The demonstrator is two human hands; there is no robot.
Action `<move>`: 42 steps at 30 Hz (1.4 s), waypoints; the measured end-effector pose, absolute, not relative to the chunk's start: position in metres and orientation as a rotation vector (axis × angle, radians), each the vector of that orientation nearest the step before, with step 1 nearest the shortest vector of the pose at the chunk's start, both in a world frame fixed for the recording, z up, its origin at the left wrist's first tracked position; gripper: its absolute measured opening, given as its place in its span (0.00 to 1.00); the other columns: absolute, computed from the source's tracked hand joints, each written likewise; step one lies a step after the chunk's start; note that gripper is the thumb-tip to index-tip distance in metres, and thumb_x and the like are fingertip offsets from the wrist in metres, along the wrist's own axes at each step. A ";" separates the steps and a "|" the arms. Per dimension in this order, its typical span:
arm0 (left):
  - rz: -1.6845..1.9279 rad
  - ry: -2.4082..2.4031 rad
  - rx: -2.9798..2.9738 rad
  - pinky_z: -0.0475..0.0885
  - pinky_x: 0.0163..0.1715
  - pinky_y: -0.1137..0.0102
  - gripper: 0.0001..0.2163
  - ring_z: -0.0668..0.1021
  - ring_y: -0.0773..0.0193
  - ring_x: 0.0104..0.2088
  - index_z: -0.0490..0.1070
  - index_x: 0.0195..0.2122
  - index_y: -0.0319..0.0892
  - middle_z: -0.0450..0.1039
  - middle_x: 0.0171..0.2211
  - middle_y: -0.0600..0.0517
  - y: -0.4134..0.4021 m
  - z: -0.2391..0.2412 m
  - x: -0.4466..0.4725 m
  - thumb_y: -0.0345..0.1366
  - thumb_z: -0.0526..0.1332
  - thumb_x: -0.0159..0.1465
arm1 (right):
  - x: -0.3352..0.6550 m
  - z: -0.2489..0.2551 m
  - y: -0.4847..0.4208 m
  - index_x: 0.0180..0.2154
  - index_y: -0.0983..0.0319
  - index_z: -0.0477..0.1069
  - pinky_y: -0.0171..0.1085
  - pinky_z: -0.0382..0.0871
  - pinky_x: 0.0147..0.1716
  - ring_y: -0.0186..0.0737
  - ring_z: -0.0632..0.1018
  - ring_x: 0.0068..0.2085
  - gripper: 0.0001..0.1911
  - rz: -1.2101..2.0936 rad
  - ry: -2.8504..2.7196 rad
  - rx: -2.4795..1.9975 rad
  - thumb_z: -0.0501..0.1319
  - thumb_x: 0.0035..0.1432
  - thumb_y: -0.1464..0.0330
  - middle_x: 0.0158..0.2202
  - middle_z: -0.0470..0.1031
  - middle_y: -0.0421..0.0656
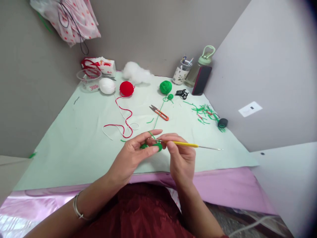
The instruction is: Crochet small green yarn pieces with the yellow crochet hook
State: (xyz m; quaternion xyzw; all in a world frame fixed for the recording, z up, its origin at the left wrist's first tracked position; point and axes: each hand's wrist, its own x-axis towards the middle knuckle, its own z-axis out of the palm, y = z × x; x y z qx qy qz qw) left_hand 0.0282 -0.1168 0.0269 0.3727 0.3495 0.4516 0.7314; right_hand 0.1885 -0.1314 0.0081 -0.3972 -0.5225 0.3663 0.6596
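My left hand [135,152] is closed on a small green crochet piece [158,146], its thumb pressing the front of it. Green yarn passes over the left index finger and runs back to a green yarn ball [165,87]. In my right hand [182,155] is a crochet hook with a yellow handle [185,144], held between thumb and fingers. One metal end of the hook points left at the green piece; the other sticks out to the right. Part of the crochet work is hidden behind the left fingers.
Orange-handled thread snips [160,114] lie beyond my hands. Farther back are a red yarn ball [126,88], a white yarn ball [107,86], white stuffing [136,73] and a clear tub [89,81]. Green yarn scraps [205,112], a phone [201,81] and a bottle [194,72] stand or lie right.
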 end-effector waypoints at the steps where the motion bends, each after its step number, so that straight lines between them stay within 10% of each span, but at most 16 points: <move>1: 0.991 0.776 0.826 0.69 0.50 0.68 0.17 0.75 0.65 0.41 0.86 0.51 0.55 0.76 0.36 0.54 -0.117 0.027 0.028 0.38 0.77 0.60 | 0.188 0.007 -0.132 0.41 0.54 0.85 0.38 0.74 0.37 0.37 0.79 0.35 0.07 0.839 -1.173 -0.912 0.66 0.70 0.65 0.36 0.83 0.41; 11: 1.035 0.866 0.916 0.67 0.48 0.67 0.16 0.73 0.62 0.42 0.86 0.51 0.55 0.72 0.36 0.53 -0.116 0.029 0.023 0.36 0.75 0.60 | 0.193 0.013 -0.131 0.40 0.58 0.80 0.38 0.77 0.35 0.36 0.80 0.32 0.11 0.873 -1.171 -0.878 0.60 0.74 0.63 0.36 0.84 0.42; 31: 0.959 0.755 0.723 0.69 0.45 0.68 0.21 0.75 0.64 0.37 0.84 0.55 0.48 0.76 0.33 0.54 -0.117 0.029 0.026 0.40 0.78 0.59 | 0.192 0.003 -0.143 0.56 0.51 0.78 0.44 0.82 0.41 0.47 0.84 0.46 0.21 -0.176 -1.823 -0.957 0.63 0.68 0.76 0.46 0.84 0.47; 42: 0.986 0.738 0.707 0.67 0.50 0.66 0.22 0.74 0.64 0.39 0.84 0.54 0.50 0.75 0.35 0.55 -0.112 0.033 0.024 0.35 0.77 0.58 | 0.190 0.012 -0.131 0.41 0.56 0.82 0.39 0.74 0.33 0.36 0.78 0.32 0.08 0.816 -1.182 -0.818 0.63 0.72 0.66 0.34 0.81 0.41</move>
